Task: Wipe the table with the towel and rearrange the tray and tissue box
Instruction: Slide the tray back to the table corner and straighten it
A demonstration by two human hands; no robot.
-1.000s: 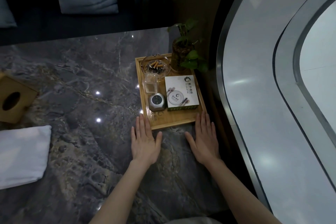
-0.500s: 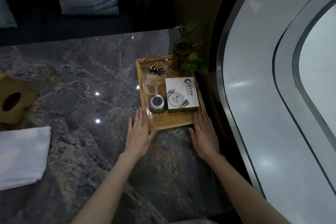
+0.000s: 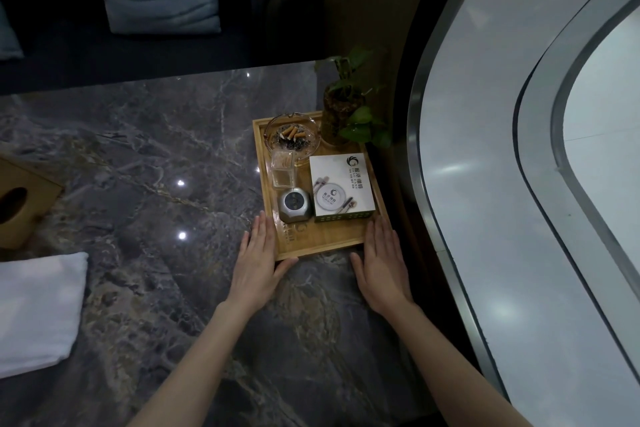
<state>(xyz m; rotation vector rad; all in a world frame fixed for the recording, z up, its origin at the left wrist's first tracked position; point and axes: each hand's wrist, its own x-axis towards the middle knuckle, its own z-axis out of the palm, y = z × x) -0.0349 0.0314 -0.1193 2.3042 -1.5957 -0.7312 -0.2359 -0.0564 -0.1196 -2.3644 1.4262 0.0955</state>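
- Wooden tissue box (image 3: 20, 199) sits at the far left edge of our view, partly cut off, its oval opening up, resting on the marble table (image 3: 156, 156); we judge it not yet put in its final place, since it stands well apart from the tray.
- Just below it lies the white towel (image 3: 36, 308), folded and flat on the table, with neither of our hands on it. Whether the wiping is finished we cannot tell; the stone shines and shows no obvious mess, so we guess it may be.
- Our left hand (image 3: 254, 260) lies flat, fingers together and straight, along the tray's left near corner, the thumb spread under the near rim; it pinches nothing.
- Between our hands is the wooden tray (image 3: 325, 243), at the table's right edge, carrying a glass ashtray (image 3: 292, 135) with butts, a small clear glass holder (image 3: 284, 168), a grey metal gadget (image 3: 294, 206), a white printed box (image 3: 341, 185) and a potted plant (image 3: 346, 114) at its far right corner.
- Our right hand (image 3: 381, 262) is flat too, fingers together, against the tray's right near corner, gripping nothing.
- We judge the tray step under way, being squared up; the tissue box is left to do.
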